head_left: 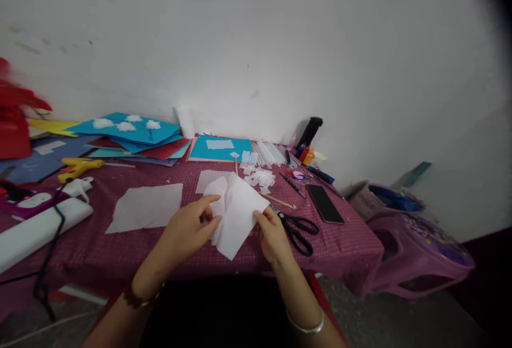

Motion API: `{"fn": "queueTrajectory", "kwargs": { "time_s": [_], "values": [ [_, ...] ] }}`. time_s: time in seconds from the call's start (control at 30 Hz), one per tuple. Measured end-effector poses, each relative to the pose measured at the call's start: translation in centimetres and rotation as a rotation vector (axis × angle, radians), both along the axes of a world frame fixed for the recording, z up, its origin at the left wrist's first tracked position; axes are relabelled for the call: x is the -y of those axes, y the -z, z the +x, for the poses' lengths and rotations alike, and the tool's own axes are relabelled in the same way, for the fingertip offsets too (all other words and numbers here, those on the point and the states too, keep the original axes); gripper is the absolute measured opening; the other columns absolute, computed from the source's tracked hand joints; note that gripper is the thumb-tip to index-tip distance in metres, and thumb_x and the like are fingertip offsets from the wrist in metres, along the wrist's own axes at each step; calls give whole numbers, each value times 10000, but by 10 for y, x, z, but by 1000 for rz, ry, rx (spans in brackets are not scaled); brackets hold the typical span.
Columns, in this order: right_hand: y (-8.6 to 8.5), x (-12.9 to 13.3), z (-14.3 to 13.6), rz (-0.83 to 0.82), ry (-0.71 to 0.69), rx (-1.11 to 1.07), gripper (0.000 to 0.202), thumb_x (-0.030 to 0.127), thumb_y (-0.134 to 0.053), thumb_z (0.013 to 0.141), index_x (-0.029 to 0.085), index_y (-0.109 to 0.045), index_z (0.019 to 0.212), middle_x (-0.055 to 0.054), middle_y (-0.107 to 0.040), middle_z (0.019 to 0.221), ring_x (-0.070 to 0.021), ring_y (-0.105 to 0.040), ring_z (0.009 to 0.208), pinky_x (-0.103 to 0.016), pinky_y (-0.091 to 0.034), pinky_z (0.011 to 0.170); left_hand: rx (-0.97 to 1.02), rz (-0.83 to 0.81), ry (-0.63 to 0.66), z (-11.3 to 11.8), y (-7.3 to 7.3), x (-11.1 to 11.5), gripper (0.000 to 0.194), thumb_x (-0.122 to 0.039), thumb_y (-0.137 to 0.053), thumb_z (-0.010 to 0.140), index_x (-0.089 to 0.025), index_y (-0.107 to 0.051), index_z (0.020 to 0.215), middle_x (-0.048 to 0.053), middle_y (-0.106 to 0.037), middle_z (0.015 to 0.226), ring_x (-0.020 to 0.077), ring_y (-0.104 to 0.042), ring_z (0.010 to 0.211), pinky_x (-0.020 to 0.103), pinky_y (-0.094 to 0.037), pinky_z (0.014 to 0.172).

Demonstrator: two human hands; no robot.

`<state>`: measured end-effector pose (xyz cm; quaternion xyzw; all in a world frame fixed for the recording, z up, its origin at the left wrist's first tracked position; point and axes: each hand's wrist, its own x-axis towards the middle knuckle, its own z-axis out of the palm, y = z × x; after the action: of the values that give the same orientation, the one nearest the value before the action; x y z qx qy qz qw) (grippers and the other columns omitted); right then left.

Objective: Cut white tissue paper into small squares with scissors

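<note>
A thin white sheet of paper (242, 214), creased and partly folded, is held up over the table's front edge. My right hand (274, 233) pinches its right edge between thumb and fingers. At the sheet's left side is my left hand (192, 225), thumb and index finger apart, their tips by the folded part. Whether its other fingers touch the paper is hidden. Another white sheet (146, 206) lies flat to the left. Behind the held paper is one more white piece (206, 180). Black-handled scissors (298, 228) rest just right of my right hand.
Small white paper pieces (262, 178), a wooden stick (280, 201) and a phone (325, 204) are on the checked cloth (240, 257). Leftward are a yellow glue gun (78, 166), a power strip (36, 201) and coloured sheets (160, 133). A pink stool (420, 254) stands right.
</note>
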<state>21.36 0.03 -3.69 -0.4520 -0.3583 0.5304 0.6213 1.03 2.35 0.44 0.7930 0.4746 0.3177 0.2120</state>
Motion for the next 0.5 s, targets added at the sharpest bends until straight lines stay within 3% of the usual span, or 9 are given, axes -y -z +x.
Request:
{"fn": "queueTrajectory", "kwargs": {
  "time_s": [0.13,0.27,0.37,0.5],
  "values": [
    [13,2,-1,10,36,192,292,329,-562,781,190,-554,1038,-32,-663,842,-169,-602,601,-263,-503,444,-303,173,-10,-1,11,-2,323,-288,-504,851,-168,-632,1123,129,-664,1071,293,-582,1019,454,-439,897],
    [23,2,2,43,33,329,225,300,-531,811,183,-543,1003,-27,-626,804,-161,-583,591,-275,-528,472,-387,308,20,12,15,0,514,-169,-562,757,-229,-564,1267,130,-380,1463,367,-325,1326,556,-311,1040],
    [23,2,6,77,16,359,229,282,-534,809,175,-557,1010,-25,-625,818,-166,-582,631,-273,-523,506,-395,268,152,21,10,-7,593,-137,-577,700,-247,-547,1281,97,-299,1518,366,-238,1379,571,-243,1084],
    [18,1,14,149,24,429,240,240,-542,790,168,-582,1015,-27,-636,849,-191,-590,778,-291,-511,668,-346,166,279,26,4,-30,553,-150,-549,709,-197,-548,1259,113,-397,1465,330,-259,1382,535,-239,1105]
  ]
}}
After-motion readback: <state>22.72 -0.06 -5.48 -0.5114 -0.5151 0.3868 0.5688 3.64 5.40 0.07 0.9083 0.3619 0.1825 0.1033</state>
